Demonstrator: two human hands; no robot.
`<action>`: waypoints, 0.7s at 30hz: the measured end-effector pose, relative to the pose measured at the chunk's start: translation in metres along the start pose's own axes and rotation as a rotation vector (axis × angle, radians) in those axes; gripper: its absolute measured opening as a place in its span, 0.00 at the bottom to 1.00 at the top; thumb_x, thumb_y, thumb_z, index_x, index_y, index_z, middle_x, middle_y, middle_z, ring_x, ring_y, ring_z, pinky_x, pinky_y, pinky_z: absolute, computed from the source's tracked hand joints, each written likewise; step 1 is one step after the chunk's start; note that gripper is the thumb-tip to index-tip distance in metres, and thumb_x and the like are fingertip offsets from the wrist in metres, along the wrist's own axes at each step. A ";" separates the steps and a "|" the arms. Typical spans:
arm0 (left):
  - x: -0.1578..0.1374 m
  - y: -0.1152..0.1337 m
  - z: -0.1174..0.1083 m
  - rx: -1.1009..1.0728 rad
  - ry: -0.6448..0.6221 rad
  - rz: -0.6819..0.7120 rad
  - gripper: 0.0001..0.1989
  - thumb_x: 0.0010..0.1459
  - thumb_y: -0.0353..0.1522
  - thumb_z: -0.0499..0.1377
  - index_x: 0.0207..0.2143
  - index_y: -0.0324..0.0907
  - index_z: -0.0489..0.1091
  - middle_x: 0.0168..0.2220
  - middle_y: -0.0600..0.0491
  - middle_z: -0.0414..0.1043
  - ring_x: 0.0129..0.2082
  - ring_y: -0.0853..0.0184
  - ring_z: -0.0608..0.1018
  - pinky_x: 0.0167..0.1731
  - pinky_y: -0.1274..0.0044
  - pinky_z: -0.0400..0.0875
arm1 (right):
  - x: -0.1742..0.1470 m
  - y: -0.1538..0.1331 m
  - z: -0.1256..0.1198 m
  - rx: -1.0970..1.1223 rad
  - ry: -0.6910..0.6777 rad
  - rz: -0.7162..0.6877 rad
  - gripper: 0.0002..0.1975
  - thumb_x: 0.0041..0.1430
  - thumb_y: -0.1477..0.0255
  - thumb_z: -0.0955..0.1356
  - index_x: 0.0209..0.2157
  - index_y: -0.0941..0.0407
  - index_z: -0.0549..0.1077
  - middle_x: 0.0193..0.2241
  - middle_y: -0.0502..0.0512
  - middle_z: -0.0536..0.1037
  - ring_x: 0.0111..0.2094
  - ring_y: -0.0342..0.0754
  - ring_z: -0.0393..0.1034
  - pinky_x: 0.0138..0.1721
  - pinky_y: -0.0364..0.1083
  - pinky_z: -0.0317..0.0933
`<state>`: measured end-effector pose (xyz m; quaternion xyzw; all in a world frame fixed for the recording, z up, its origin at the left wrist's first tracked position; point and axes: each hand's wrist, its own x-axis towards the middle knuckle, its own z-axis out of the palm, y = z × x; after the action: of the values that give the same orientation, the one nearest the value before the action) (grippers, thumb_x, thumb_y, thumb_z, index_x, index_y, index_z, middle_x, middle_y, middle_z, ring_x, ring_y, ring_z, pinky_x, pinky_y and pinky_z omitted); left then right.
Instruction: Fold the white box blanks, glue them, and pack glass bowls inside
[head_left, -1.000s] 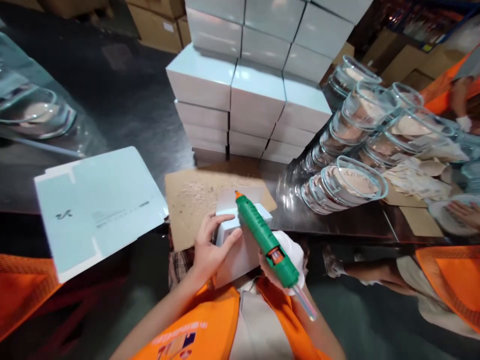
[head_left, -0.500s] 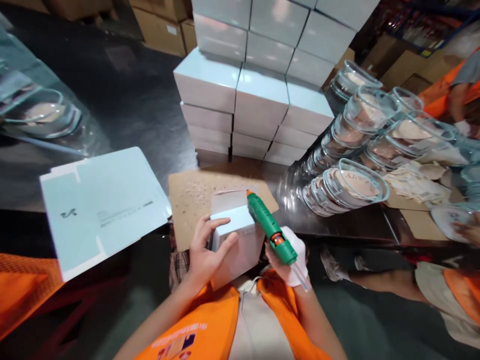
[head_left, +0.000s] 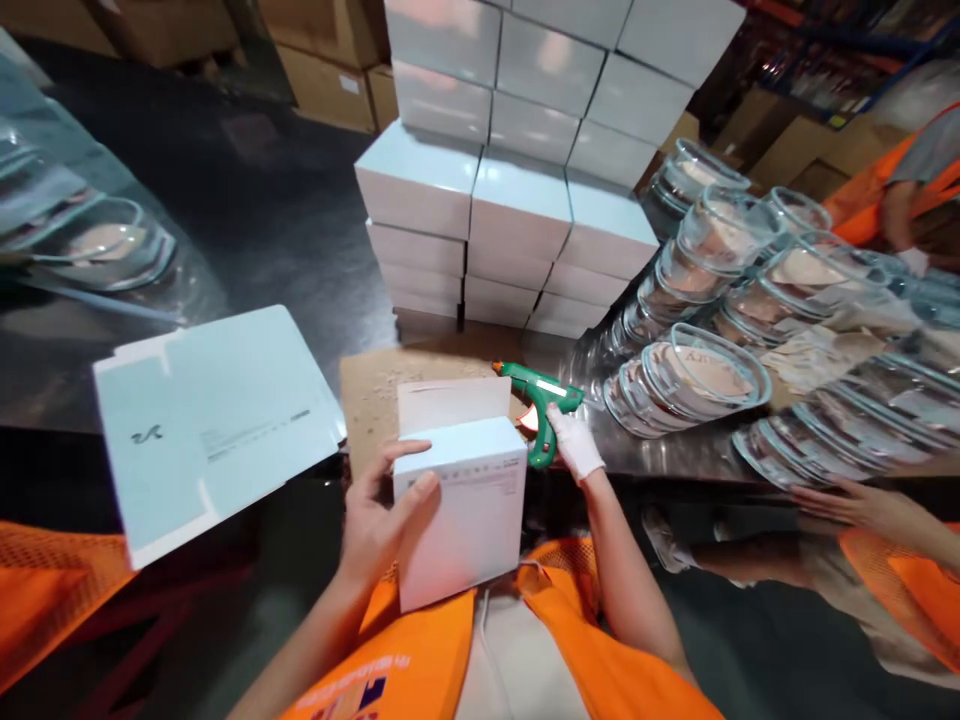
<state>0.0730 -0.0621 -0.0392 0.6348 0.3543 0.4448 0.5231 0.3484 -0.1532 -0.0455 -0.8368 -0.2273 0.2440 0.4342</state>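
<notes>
In the head view my bare left hand [head_left: 379, 515] grips the left side of a small white box [head_left: 465, 535], thumb on the printed front face and fingers along the top. The box's far flap [head_left: 454, 405] stands up. To the right of the box, my right hand [head_left: 576, 448], in a white glove, is closed at the handle of a green glue gun [head_left: 541, 382] with an orange nozzle. The gun lies sideways, nozzle pointing left, low over the table's edge. Part of its handle is hidden by my fingers.
Stacked white boxes [head_left: 517, 210] rise behind a cardboard sheet [head_left: 367, 385]. Flattened pale-blue cartons [head_left: 225, 400] lie at left. Stacks of glass bowls [head_left: 686, 375] crowd the table's right side. A co-worker's hand [head_left: 862, 500] touches glass dishes [head_left: 825, 430] at right.
My right hand has swung the glue gun away from the box, up and to the right, turning it on its side. The box has tilted more upright. At right, a co-worker's hand and stacked dishes have come into view.
</notes>
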 end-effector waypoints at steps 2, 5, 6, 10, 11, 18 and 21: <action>0.001 0.000 -0.001 -0.021 -0.014 -0.010 0.14 0.58 0.45 0.69 0.41 0.47 0.81 0.40 0.50 0.79 0.37 0.62 0.81 0.33 0.75 0.74 | -0.006 -0.008 -0.012 -0.021 0.064 -0.014 0.25 0.59 0.47 0.71 0.27 0.57 0.80 0.25 0.59 0.82 0.31 0.54 0.80 0.36 0.48 0.73; 0.003 -0.002 0.000 -0.049 -0.055 0.014 0.16 0.57 0.47 0.70 0.40 0.47 0.82 0.42 0.48 0.80 0.43 0.57 0.82 0.39 0.72 0.77 | -0.025 -0.026 -0.014 0.179 -0.007 -0.108 0.24 0.54 0.50 0.76 0.40 0.56 0.84 0.38 0.58 0.87 0.40 0.54 0.81 0.43 0.48 0.75; 0.003 -0.004 0.001 -0.055 -0.072 0.017 0.17 0.56 0.48 0.70 0.39 0.47 0.82 0.43 0.48 0.80 0.45 0.56 0.82 0.41 0.71 0.77 | -0.031 -0.032 -0.009 0.289 -0.106 -0.137 0.26 0.51 0.51 0.78 0.44 0.55 0.84 0.41 0.57 0.87 0.42 0.54 0.82 0.45 0.49 0.75; 0.004 -0.012 0.010 -0.078 -0.060 -0.001 0.21 0.55 0.51 0.71 0.40 0.45 0.78 0.52 0.42 0.79 0.58 0.49 0.80 0.47 0.69 0.78 | -0.044 -0.043 0.010 0.604 -0.385 -0.165 0.29 0.48 0.53 0.81 0.48 0.55 0.83 0.42 0.56 0.87 0.46 0.56 0.82 0.48 0.52 0.76; 0.005 -0.013 0.012 -0.114 -0.041 0.000 0.22 0.55 0.51 0.71 0.43 0.45 0.76 0.53 0.42 0.78 0.58 0.50 0.80 0.48 0.69 0.78 | -0.045 -0.042 0.010 0.629 -0.387 -0.195 0.28 0.51 0.50 0.80 0.48 0.54 0.83 0.42 0.56 0.87 0.46 0.56 0.82 0.48 0.52 0.76; 0.019 -0.016 0.013 -0.304 -0.113 0.144 0.20 0.61 0.47 0.69 0.51 0.51 0.72 0.44 0.50 0.77 0.51 0.58 0.83 0.52 0.67 0.78 | -0.053 -0.044 -0.012 0.298 -0.585 -0.752 0.31 0.58 0.41 0.74 0.51 0.51 0.83 0.56 0.61 0.82 0.59 0.58 0.77 0.64 0.59 0.67; 0.020 -0.013 0.008 -0.186 -0.125 0.199 0.16 0.62 0.48 0.68 0.34 0.45 0.77 0.44 0.47 0.77 0.52 0.57 0.82 0.54 0.66 0.77 | -0.057 -0.049 -0.009 0.137 -0.557 -0.887 0.17 0.67 0.57 0.74 0.52 0.48 0.83 0.56 0.59 0.83 0.60 0.55 0.76 0.64 0.58 0.68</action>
<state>0.0872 -0.0443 -0.0486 0.6420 0.2138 0.4849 0.5541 0.3014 -0.1669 0.0123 -0.5334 -0.6499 0.2641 0.4726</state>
